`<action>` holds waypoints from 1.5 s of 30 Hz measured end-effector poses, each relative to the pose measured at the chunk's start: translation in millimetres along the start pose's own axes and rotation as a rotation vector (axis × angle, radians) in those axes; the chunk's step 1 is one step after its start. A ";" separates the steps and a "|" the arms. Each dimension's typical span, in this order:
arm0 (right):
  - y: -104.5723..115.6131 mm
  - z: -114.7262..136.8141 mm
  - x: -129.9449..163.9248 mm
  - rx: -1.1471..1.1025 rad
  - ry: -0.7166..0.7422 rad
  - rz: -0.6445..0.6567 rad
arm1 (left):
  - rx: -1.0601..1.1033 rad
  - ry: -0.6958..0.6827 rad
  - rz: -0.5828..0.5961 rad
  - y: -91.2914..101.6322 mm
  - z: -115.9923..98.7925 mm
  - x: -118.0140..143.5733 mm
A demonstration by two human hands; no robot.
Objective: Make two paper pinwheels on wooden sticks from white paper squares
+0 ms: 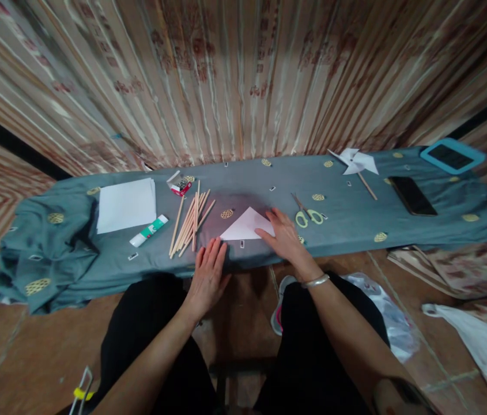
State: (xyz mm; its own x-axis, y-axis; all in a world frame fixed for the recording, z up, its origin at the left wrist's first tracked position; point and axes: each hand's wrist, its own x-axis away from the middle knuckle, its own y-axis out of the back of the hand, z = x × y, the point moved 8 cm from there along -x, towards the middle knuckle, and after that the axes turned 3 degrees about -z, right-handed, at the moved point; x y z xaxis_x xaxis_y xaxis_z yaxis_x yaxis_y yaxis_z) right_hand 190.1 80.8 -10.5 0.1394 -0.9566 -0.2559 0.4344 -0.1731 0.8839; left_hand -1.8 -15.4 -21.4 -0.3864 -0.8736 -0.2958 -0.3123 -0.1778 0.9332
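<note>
— Where's the paper?
— Folded paper triangle (246, 226) lies on the counter (347, 222). My right hand (285, 237) presses it flat, fingers spread; left hand (208, 271) rests open beside.
— Handling?
— Light, thin, probably creases easily; I'd pinch a corner.

Matt paper triangle (246, 226); wooden sticks (189, 222); cloth cover (347, 222).

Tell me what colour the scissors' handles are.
Light yellow-green, seen in the head view: the scissors lie on the grey-blue cloth just beyond the right hand.

Bare forearms; silver bangle (316, 281) on the right wrist; black trousers (157, 346)
</note>
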 end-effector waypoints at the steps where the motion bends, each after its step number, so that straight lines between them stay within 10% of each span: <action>1: -4.1 2.2 -3.8 -0.001 -0.015 0.039 | -0.003 0.006 0.001 -0.9 -0.6 -0.5; 45: -1.7 -2.6 -4.9 -0.239 -0.045 0.008 | 0.056 0.091 -0.051 -5.1 -2.4 -6.5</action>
State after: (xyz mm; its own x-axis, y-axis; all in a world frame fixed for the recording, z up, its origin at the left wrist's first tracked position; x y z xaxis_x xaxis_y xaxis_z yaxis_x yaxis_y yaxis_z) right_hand 191.0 86.4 -11.8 0.1065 -0.9681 -0.2266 0.6322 -0.1100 0.7670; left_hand 4.3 -9.9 -23.7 -0.2890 -0.9020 -0.3209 -0.3783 -0.2003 0.9038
